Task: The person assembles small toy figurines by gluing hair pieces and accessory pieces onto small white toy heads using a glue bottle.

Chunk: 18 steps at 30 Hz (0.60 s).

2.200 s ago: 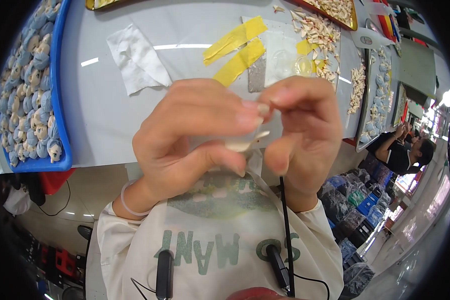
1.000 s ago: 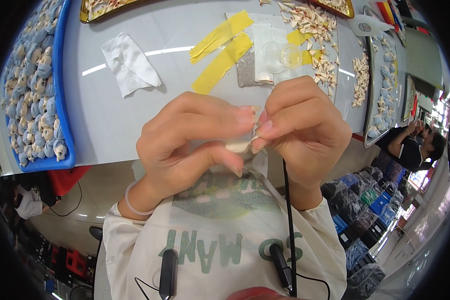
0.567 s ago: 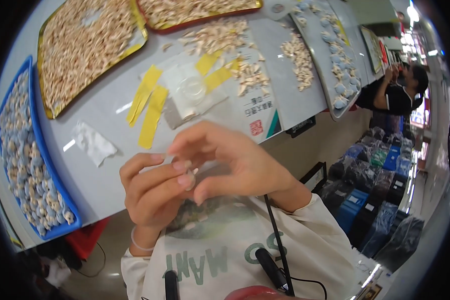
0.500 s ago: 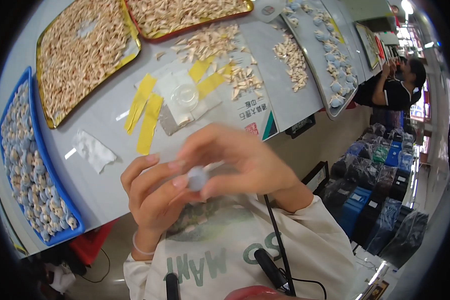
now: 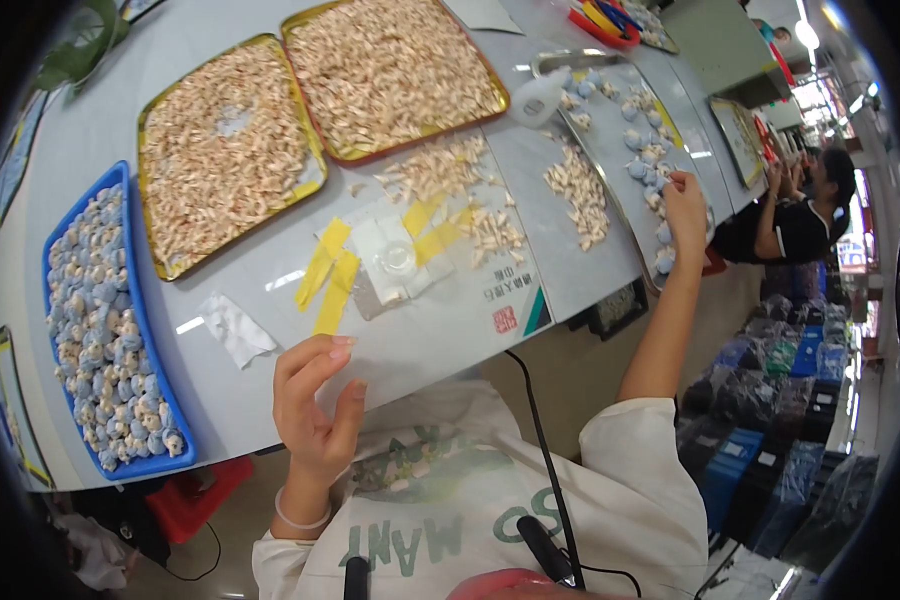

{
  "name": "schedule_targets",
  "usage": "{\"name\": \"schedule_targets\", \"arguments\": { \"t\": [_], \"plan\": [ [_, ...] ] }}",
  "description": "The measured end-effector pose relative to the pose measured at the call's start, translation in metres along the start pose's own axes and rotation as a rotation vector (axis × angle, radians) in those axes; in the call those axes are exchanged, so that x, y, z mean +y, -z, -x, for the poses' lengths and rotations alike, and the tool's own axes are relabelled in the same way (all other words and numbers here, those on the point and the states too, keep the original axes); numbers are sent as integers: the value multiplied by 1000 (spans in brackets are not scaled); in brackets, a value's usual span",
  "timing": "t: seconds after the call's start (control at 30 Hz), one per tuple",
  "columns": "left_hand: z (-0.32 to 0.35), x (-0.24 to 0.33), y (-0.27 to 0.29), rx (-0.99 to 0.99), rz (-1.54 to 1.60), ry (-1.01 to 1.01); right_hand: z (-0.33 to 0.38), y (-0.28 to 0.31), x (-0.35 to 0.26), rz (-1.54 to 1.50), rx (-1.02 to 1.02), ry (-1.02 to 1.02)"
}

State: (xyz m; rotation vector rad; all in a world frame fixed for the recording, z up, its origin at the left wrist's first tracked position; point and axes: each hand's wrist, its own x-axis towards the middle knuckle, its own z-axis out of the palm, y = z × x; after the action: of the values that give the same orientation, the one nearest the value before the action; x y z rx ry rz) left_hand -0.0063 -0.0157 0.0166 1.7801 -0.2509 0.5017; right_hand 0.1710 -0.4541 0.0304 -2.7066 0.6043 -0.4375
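Note:
My left hand (image 5: 315, 405) is raised over the table's near edge, its fingers apart and nothing in them. My right hand (image 5: 684, 210) reaches out to the metal tray (image 5: 610, 175) at the right. Its fingers are pinched together above a row of small pale-blue figures (image 5: 642, 140) with cream parts. Whatever lies between those fingertips is hidden. Left of that tray is a heap of small cream pieces (image 5: 577, 195). A clear round dish (image 5: 397, 258) stands on a white pad, with strips of yellow tape (image 5: 338, 290) beside it.
Two trays of cream pieces (image 5: 225, 150) (image 5: 395, 70) stand at the back. A blue tray (image 5: 185, 400) full of blue-and-cream figures is at the left, near a crumpled white tissue (image 5: 236, 330). A black cable (image 5: 540, 420) hangs before me. Another person (image 5: 795, 205) sits at the far right.
My hands were together over my lap around a small pale-blue piece. They have parted: the right has moved out to the metal tray, and the left has opened. The view has shifted.

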Motion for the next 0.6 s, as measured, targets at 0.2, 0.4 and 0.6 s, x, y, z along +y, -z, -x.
{"name": "schedule_targets", "arguments": {
  "t": [0.2,0.4,0.6],
  "plan": [
    [-3,-1,51,270,-167,-19,24,26,-6,-413,36,131],
    [15,-3,73,455,-318,31,32,24,152,-222,36,-436],
    [18,-8,56,284,-345,31,63,27,71,-1072,-92,-542]
  ]
}}
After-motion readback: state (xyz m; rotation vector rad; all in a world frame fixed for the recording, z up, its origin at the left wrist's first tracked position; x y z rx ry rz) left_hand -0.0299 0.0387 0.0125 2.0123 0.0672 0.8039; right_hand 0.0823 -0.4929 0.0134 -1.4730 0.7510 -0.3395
